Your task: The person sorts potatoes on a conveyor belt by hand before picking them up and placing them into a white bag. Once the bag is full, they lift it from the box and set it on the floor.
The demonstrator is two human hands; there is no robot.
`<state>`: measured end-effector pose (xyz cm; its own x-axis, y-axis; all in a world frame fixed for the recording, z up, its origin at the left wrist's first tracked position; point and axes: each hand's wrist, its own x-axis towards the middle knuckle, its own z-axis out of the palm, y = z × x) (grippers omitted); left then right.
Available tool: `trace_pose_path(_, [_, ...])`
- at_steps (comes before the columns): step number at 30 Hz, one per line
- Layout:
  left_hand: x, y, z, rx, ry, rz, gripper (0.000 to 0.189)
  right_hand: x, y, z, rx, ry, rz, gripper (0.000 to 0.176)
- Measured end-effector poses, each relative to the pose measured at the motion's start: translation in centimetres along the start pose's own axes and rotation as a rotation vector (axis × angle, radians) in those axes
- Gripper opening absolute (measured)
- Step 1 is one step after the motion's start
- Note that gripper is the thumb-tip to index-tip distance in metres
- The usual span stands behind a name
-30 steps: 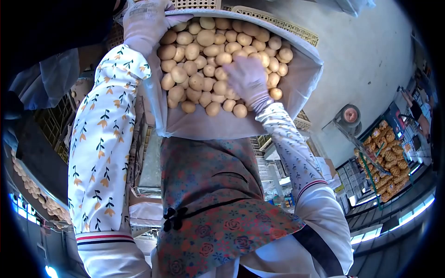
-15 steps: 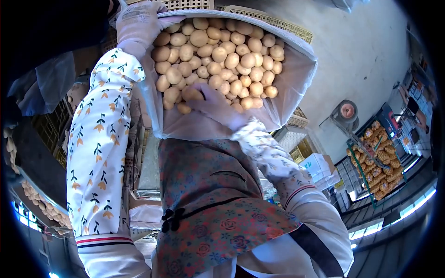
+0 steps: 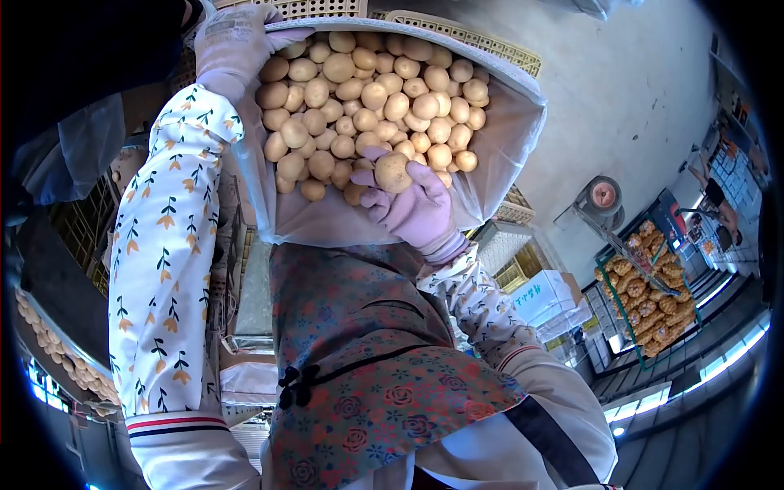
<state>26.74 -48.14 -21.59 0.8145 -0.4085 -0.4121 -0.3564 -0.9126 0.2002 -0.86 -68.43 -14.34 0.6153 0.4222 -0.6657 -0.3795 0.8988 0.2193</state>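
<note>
Smooth matt potatoes (image 3: pixel 375 96), translucent plastic liner (image 3: pixel 327 222), floral cloth apron (image 3: pixel 359 351), hard plastic crate (image 3: pixel 469 39)

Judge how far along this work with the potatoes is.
Done, it seems: the box is lined and holds a heap of potatoes. In hand: the right hand holds one potato at the heap's near edge; the left hand grips the box. Probably left: placing that potato and closing the liner, which is open.

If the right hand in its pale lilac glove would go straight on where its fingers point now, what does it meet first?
Probably the round, tan potatoes of the pile just beyond the fingertips of the right hand; how deep they lie is unclear.
</note>
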Motion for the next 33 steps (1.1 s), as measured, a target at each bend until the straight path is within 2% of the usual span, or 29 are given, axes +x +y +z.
trace_pose_path(6, [0.1,-0.1,0.3,0.014,0.032,0.020,0.060,-0.2,-0.4,-0.2,0.002,-0.016,-0.016,0.065])
trace_pose_path(9, [0.1,-0.5,0.8,0.040,0.057,0.049,0.061,-0.5,0.0,-1.5,-0.049,0.056,-0.048,0.057])
trace_pose_path(11, [0.1,-0.3,0.3,0.027,0.034,0.036,0.061,-0.7,1.6,-3.9,-0.665,-0.019,-0.338,0.050])
trace_pose_path(13, [0.1,-0.1,0.3,0.033,0.035,0.040,0.060,-0.7,2.9,-2.9,-0.826,0.088,-0.374,0.048])
trace_pose_path(14, [0.1,-0.1,0.3,0.046,0.048,0.046,0.060,-0.9,3.4,-2.0,-0.675,0.228,-0.263,0.053])
trace_pose_path(17, [-0.3,-0.2,0.1,0.022,0.031,0.022,0.059,-1.4,3.7,-1.1,-0.162,0.242,-0.044,0.062])
trace_pose_path(19, [-0.2,-0.1,0.3,0.003,0.054,0.033,0.059,-1.8,2.1,0.4,0.024,0.080,0.017,0.063])
trace_pose_path(21, [-0.5,-0.3,0.6,0.011,0.119,0.067,0.059,-1.7,1.0,-0.1,0.037,-0.083,0.020,0.064])
trace_pose_path(22, [-0.4,0.0,0.2,0.019,0.043,0.030,0.059,-1.7,0.7,-0.4,0.044,-0.165,0.025,0.064])
trace_pose_path(24, [-0.6,0.7,-0.3,0.027,0.033,0.017,0.059,-2.5,1.3,-1.1,-0.183,-0.051,-0.120,0.061])
trace_pose_path(27, [-0.6,0.6,0.1,0.034,0.043,0.008,0.060,-3.0,0.7,-2.0,-0.424,-0.013,-0.162,0.054])
trace_pose_path(29, [-0.5,0.9,-0.4,0.033,-0.008,-0.015,0.061,-2.7,0.2,-1.2,-0.457,0.017,-0.179,0.055])
trace_pose_path(31, [-0.5,1.1,-0.6,0.039,-0.020,-0.023,0.061,-1.8,-0.2,2.1,-0.398,0.093,-0.249,0.064])
trace_pose_path(32, [-0.4,1.2,-0.7,0.043,-0.028,-0.026,0.062,-1.9,-0.6,3.1,-0.357,0.151,-0.224,0.052])
trace_pose_path(33, [-0.3,1.3,-0.8,0.040,-0.042,-0.033,0.062,-2.0,-1.3,3.5,-0.429,0.093,-0.209,0.054])
